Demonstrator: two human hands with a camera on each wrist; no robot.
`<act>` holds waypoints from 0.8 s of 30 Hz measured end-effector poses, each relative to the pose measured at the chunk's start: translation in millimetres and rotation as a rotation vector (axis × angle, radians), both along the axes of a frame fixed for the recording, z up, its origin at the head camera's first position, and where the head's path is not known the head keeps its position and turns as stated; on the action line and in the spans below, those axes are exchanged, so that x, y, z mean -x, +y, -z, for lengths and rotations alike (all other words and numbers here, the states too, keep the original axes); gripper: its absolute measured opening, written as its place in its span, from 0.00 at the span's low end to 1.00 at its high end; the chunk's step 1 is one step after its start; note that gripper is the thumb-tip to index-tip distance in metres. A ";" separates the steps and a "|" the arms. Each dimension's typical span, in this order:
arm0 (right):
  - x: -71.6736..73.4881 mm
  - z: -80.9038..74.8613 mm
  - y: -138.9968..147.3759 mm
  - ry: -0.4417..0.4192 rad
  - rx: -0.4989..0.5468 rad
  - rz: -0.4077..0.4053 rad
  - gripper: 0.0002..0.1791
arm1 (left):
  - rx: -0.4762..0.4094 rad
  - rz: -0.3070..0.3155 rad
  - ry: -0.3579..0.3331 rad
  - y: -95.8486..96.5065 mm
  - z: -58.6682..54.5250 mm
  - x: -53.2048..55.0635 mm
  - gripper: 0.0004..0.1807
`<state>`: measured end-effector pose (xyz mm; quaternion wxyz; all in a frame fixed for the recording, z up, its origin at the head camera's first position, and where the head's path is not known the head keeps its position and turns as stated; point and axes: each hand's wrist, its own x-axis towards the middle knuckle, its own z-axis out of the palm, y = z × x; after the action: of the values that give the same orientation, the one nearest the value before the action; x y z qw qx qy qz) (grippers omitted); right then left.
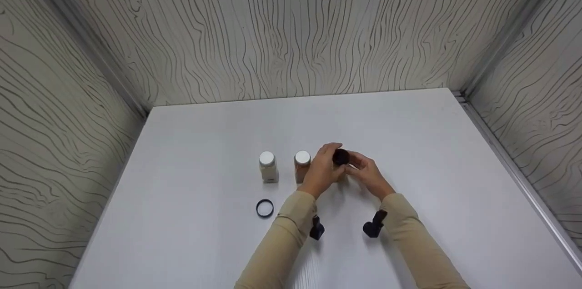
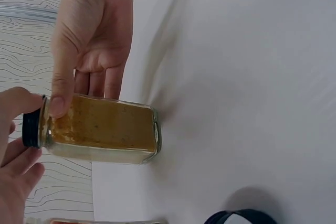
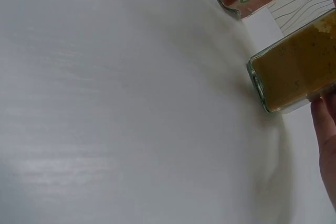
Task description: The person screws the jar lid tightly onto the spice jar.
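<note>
A square glass jar of yellow-brown powder is between both hands, its black cap pointing up in the head view. My left hand pinches that cap between thumb and fingers. Around the jar's body, just below the neck, my right hand grips with its thumb on one face. Left of the hands stands a jar of red-brown powder with a white top, partly covered by my left hand. Farther left is a white-topped jar with pale contents.
A black ring-shaped lid with a white middle lies on the white table, in front of the pale jar. Wood-grain panels enclose the table at the back and sides. Black wrist cameras hang under the sleeves.
</note>
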<state>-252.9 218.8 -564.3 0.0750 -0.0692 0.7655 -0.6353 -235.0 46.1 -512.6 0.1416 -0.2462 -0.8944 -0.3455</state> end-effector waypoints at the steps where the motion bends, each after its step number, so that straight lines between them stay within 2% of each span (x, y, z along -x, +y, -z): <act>1: -0.1 -0.1 0.1 0.005 -0.003 -0.004 0.31 | -0.004 -0.006 -0.005 0.3 -0.1 0.1 0.28; 9: 0.0 -0.1 0.5 0.005 -0.007 -0.002 0.30 | -0.014 -0.043 -0.053 3.3 -0.7 0.4 0.27; 16: 0.3 0.2 1.1 -0.001 -0.014 -0.012 0.30 | -0.039 -0.008 -0.037 2.5 -1.0 -0.6 0.26; 24: -0.8 -0.9 0.8 -0.008 -0.020 -0.027 0.31 | -0.016 0.032 -0.027 1.4 0.6 0.0 0.25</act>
<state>-252.1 219.7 -563.4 0.0873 -0.0764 0.7704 -0.6269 -235.0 47.5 -513.2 0.1261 -0.2547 -0.8894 -0.3581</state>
